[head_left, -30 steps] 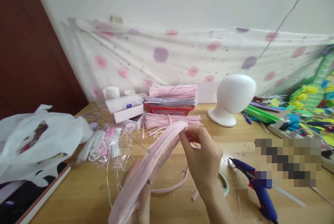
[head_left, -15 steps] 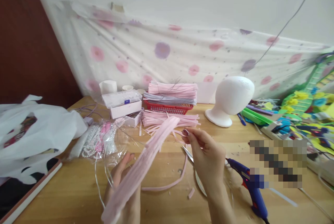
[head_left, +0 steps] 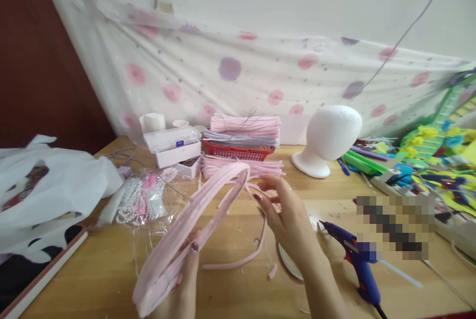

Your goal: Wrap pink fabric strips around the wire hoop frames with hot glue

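A headband (head_left: pixel 178 227) covered in fuzzy pink strips curves up in front of me, its inner side now showing. My left hand (head_left: pixel 188 272) is closed on its lower part, the thumb pressed against the inner edge. Just right of the band's top, my right hand (head_left: pixel 292 217) has thumb and fingers apart, above loose pink pipe cleaners; I see nothing gripped in it. A curved pink pipe cleaner (head_left: pixel 238 264) and a short cut piece (head_left: pixel 272 272) lie on the table between the hands. Scissors (head_left: pixel 288 264) are partly hidden under my right wrist.
A blue glue gun (head_left: pixel 355 254) lies on the right, its cord running to the front edge. Behind stand a white foam head (head_left: pixel 330 135), a red basket (head_left: pixel 241 151) with pipe cleaner bundles, and white boxes (head_left: pixel 178 153). Bagged pearl beads (head_left: pixel 137 200) lie left.
My left hand has turned the headband so its inner side and opening show. My right hand's pinch has opened, with the fingers spreading apart.
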The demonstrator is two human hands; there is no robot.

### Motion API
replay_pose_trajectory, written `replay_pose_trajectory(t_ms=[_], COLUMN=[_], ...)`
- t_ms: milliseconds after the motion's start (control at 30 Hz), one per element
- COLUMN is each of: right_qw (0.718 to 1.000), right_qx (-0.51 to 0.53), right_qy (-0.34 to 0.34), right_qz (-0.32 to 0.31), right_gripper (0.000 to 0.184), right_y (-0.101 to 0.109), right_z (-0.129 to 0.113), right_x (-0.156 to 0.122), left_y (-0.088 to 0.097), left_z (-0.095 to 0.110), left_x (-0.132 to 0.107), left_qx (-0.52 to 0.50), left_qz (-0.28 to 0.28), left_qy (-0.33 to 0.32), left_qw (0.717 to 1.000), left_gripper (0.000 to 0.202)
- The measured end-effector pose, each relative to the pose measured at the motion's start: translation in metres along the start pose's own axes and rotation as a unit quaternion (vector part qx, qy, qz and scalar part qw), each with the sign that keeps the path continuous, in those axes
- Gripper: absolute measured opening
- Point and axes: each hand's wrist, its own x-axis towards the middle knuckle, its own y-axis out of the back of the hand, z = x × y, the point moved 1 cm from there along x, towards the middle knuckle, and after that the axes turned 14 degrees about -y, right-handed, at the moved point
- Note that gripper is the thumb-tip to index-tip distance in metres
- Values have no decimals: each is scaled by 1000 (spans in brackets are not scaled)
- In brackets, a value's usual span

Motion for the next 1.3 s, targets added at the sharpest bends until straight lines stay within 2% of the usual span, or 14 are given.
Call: replay_pose_trajectory(t_ms=[133,233,367,533,700,733,800,833,867,933,1100,1200,1300], right_qw=[993,991,992,987,976,974,972,973,975,981,993,994,993], right_qx=[-96,-99,-79,-37,-23,-25,-23,-20,-15,-9,-45,-66,-74], right_qy=[74,85,101,97,59,57,48,40,32,24,58,77,89], right_qz=[3,12,20,119,207,217,228,226,219,192,92,46,35], right_gripper=[13,19,21,22,36,33,11,3,9,5,32,26,21], right_y=[0,4,8,17,26,26,25,24,23,21,15,8,1], right_z=[-5,-4,-2,1,13,16,21,23,24,25,11,3,0], right_x=[5,7,5,4,8,8,8,7,5,2,-3,-2,-1], left_y=[-5,-9,-8,-5,-5,-5,-4,-4,-4,-4,-3,-5,-8], left_z=[-6,-10,-12,-9,-3,-2,-1,0,0,0,0,-1,-2], left_x=[-1,2,7,9,9,10,11,11,11,12,11,7,1], left_qx=[-10,-73,-80,-93,-130,-136,-142,-144,-145,-148,-147,-140,-128], left_qz=[-19,-61,-86,-79,-44,-37,-28,-27,-26,-25,-32,-50,-64], left_qy=[6,33,82,118,139,145,154,157,159,160,146,139,158], left_qw=[1000,995,990,986,981,979,977,977,976,976,978,979,977], left_gripper=[52,48,50,54,48,46,45,45,45,45,39,40,46])
